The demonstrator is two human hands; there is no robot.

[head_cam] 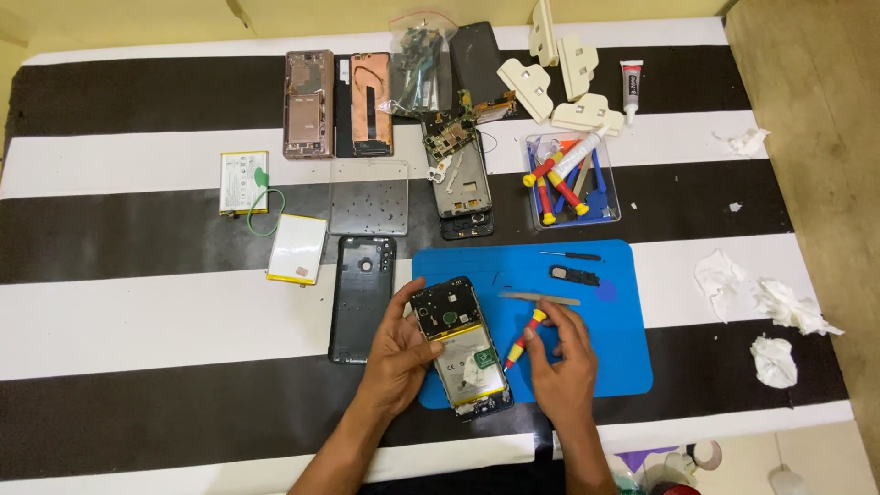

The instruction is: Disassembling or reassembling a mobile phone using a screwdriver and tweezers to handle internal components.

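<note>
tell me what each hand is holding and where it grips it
The left hand steadies the opened phone by its left edge. The right hand holds a red-and-yellow screwdriver by its handle, tip toward the phone.

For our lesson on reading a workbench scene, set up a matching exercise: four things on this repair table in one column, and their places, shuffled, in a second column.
Things
1. opened phone
2. red and yellow screwdriver
3. black back cover
4. crumpled tissues

Places
A. far right of the table
B. beside the blue mat, off its left edge
C. steadied by the left hand
D. in the right hand

Pairs: 1-C, 2-D, 3-B, 4-A
</note>
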